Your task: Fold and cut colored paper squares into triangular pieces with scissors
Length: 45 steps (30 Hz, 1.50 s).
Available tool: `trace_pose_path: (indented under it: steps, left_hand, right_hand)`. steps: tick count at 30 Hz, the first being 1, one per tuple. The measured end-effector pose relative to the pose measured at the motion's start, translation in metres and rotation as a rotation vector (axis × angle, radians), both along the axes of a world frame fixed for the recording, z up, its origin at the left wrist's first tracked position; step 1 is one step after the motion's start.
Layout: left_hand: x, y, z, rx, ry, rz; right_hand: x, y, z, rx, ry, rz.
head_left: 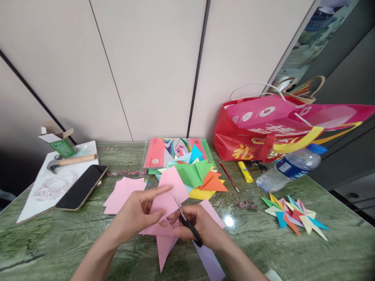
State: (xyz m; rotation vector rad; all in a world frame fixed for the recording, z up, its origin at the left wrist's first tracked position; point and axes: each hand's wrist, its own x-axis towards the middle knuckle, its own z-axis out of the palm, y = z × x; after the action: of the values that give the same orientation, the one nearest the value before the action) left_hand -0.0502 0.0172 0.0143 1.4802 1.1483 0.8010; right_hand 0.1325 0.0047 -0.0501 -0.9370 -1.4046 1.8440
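Between the thumb and fingers of my left hand [140, 208] is a piece of pink paper [170, 189], held up over the table. My right hand [202, 226] grips black-handled scissors [190, 228], whose blades lie against the right side of this paper. Below both hands lie pink paper pieces [163, 246], one tapering to a point, and lilac strips [208, 259]. A stack of pink sheets [125, 193] sits to the left of my left hand. Just beyond the held paper is a pile of folded coloured paper, with a green piece [191, 173] and an orange piece [212, 182].
Left: a phone [82, 187], a hammer [73, 160], beads [55, 185] and a small green box [63, 146]. Behind: a paper pack [155, 152]. Right: a pencil [228, 175], a yellow glue stick [245, 171], a red bag [231, 140], a bottle [287, 171] and folded paper stars [293, 214].
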Motion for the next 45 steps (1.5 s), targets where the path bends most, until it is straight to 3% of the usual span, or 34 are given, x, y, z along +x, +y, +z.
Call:
trace_pose_path:
  steps: [22,30,45]
  left_hand:
    - [-0.0029,0.0007,-0.0013,0.007,0.121,-0.052]
    - [0.0011,-0.0012,-0.0066,-0.057,0.086,-0.130]
    - [0.0004,-0.0009,-0.0068,0.011,0.175,-0.124]
  right_hand:
    - [-0.0024,-0.0014,-0.0016,-0.034,-0.034,-0.044]
    - [-0.0017,-0.0007,-0.0069,-0.035,0.116,-0.022]
    - [-0.0027,-0.0011,-0.0006,-0.040,0.121,-0.031]
